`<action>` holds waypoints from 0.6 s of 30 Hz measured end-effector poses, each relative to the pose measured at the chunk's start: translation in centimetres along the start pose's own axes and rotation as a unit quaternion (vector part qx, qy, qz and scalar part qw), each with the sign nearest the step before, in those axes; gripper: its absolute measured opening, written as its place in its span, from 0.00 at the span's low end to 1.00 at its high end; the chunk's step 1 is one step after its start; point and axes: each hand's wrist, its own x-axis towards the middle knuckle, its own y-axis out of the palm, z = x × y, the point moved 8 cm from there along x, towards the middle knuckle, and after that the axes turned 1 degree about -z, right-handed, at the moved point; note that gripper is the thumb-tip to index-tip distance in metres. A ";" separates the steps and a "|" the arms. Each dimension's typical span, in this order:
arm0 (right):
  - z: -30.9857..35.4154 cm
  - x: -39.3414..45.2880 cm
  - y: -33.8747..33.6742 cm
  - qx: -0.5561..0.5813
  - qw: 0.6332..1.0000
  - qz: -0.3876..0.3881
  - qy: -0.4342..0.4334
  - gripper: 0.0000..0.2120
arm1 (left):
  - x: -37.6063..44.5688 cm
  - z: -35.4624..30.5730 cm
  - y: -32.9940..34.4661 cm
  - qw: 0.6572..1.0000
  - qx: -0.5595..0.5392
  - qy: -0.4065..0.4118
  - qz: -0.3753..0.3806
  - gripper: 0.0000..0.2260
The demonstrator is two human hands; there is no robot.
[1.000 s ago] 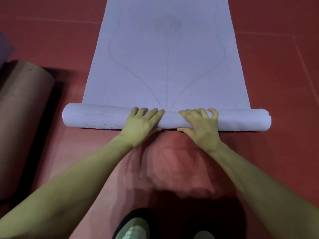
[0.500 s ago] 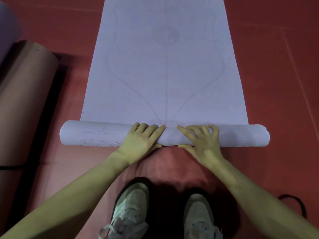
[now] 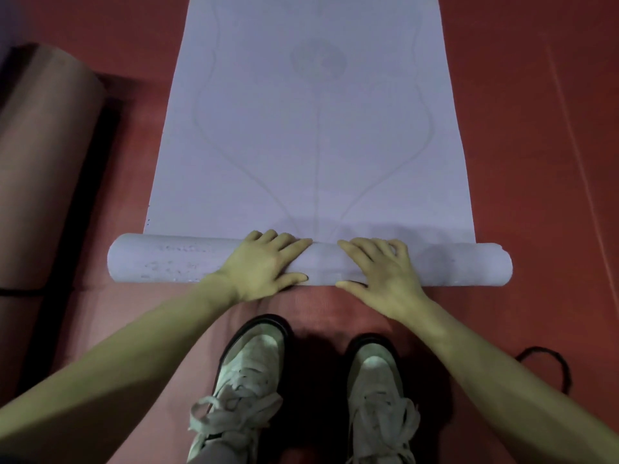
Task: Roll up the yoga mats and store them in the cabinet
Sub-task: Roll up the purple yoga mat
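A pale lilac yoga mat (image 3: 315, 135) lies flat on the red floor, running away from me, with faint curved lines printed on it. Its near end is wound into a roll (image 3: 160, 261) lying crosswise in front of my feet. My left hand (image 3: 264, 266) rests on top of the roll just left of its middle, fingers straight and spread over it. My right hand (image 3: 382, 271) presses on the roll just right of the middle, fingers laid over the top. The thumbs sit on the near side of the roll.
A brown rolled mat (image 3: 40, 162) lies along the left, with a dark strap round it. My two white laced shoes (image 3: 254, 373) stand on the red floor (image 3: 536, 162) right behind the roll. A black cord loop (image 3: 556, 366) lies at the right.
The roll has advanced a little along the flat mat under both hands. My feet have stepped forward into view behind the roll, and the black loop at the right has come into sight.
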 end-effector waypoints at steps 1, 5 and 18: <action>0.3 -0.2 -0.5 -0.007 1.000 -0.027 -0.013 0.27 | 0.4 0.4 -0.1 1.000 -0.004 -0.005 0.009 0.29; 1.1 -0.8 -1.1 -0.002 0.997 -0.080 0.020 0.22 | 1.6 1.0 -0.2 0.999 -0.004 -0.004 0.035 0.29; -0.4 3.6 -0.4 0.020 0.994 -0.043 0.098 0.22 | 0.8 0.4 -0.9 0.979 0.062 -0.195 0.013 0.23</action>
